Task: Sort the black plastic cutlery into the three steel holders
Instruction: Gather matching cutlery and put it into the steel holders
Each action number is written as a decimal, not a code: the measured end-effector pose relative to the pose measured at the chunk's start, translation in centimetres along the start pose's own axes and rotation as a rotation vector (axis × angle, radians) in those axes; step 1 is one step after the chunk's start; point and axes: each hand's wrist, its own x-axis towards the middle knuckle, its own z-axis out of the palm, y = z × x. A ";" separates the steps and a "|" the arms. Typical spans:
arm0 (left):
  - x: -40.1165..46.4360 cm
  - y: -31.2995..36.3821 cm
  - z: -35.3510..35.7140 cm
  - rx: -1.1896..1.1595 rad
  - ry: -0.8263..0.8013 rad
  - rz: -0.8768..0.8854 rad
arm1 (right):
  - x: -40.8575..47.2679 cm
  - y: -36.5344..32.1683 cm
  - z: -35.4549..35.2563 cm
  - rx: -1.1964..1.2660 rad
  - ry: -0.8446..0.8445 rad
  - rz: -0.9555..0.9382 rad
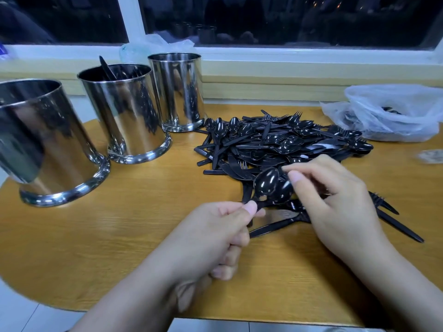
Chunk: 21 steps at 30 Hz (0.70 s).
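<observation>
Spoon [265,182] sits in our left hand [215,232]: thumb and forefinger pinch its neck, bowl tilted up and away just above the pinch, handle hidden in the fist. Remaining left fingers curled under.

Our right hand [335,200] is just right of that grip, fingers loosely curled over the near edge of the pile, thumb tip beside a second spoon [284,191] that lies right behind the held bowl. We can't tell whether the right hand actually pinches anything or only touches; contact is hidden by the fingers.

Under and right of the right hand: a knife [278,225] pointing back toward the left wrist, plus forks [383,203] sticking out past the palm on the far side.

Beyond both hands: main cutlery pile [275,142], mixed spoons, forks, knives, tangled flat on the wooden table [119,236].

Left of the grip and further out: three steel holders in a diagonal row. Nearest holder [48,144] is well left, contents not visible. Middle holder [124,113] has black pieces showing above the rim. Farthest holder [177,92] stands touching or just beside the pile's left edge.

Far right of the hands: clear plastic bag [393,113] with more black cutlery inside.
</observation>
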 end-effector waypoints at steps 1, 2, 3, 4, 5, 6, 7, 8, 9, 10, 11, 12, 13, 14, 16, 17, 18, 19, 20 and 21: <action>-0.2 0.0 0.1 -0.013 -0.011 -0.008 | 0.0 -0.2 -0.1 0.028 0.015 0.055; -0.3 0.0 0.2 -0.017 -0.030 -0.016 | 0.0 -0.3 -0.2 0.062 0.013 0.103; -0.3 0.0 0.4 -0.019 -0.053 -0.024 | -0.1 -0.5 -0.3 0.102 -0.003 0.149; -0.4 -0.1 0.6 -0.025 -0.077 -0.033 | -0.2 -0.7 -0.4 0.146 -0.030 0.191; -0.4 -0.1 0.8 -0.034 -0.099 -0.040 | -0.2 -0.9 -0.5 0.185 -0.063 0.220; -0.5 -0.1 1.1 -0.039 -0.120 -0.043 | -0.3 -1.0 -0.6 0.209 -0.099 0.225; -0.5 -0.1 1.3 -0.034 -0.139 -0.040 | -0.3 -1.1 -0.6 0.219 -0.135 0.215; -0.5 0.0 1.5 -0.020 -0.156 -0.033 | -0.4 -1.1 -0.7 0.217 -0.165 0.204; -0.6 0.1 1.8 0.000 -0.168 -0.025 | -0.4 -1.1 -0.8 0.219 -0.183 0.198; -0.6 0.3 2.0 0.029 -0.170 -0.010 | -0.4 -1.0 -1.0 0.235 -0.182 0.204; -0.5 0.4 2.2 0.078 -0.165 0.017 | -0.3 -1.0 -1.1 0.270 -0.164 0.232; -0.3 0.5 2.3 0.151 -0.156 0.056 | -0.2 -1.0 -1.2 0.308 -0.141 0.262; 0.0 0.6 2.4 0.231 -0.144 0.103 | -0.1 -1.1 -1.3 0.333 -0.117 0.285; 0.3 0.6 2.4 0.302 -0.128 0.150 | 0.1 -1.1 -1.3 0.337 -0.099 0.294; 1.2 0.5 2.3 0.414 -0.087 0.234 | 0.3 -1.2 -1.3 0.317 -0.123 0.280; 1.5 0.5 2.2 0.455 -0.072 0.267 | 0.3 -1.1 -1.2 0.305 -0.140 0.272; 1.8 0.6 2.0 0.480 -0.055 0.291 | 0.5 -1.0 -1.3 0.306 -0.138 0.271; 1.9 1.0 1.8 0.482 -0.029 0.305 | 0.8 -0.8 -1.5 0.318 -0.112 0.277; 2.0 1.4 1.5 0.471 0.011 0.321 | 1.3 -0.3 -1.9 0.331 -0.055 0.293; 2.1 1.9 1.1 0.460 0.063 0.341 | 1.9 0.2 -2.5 0.323 0.015 0.307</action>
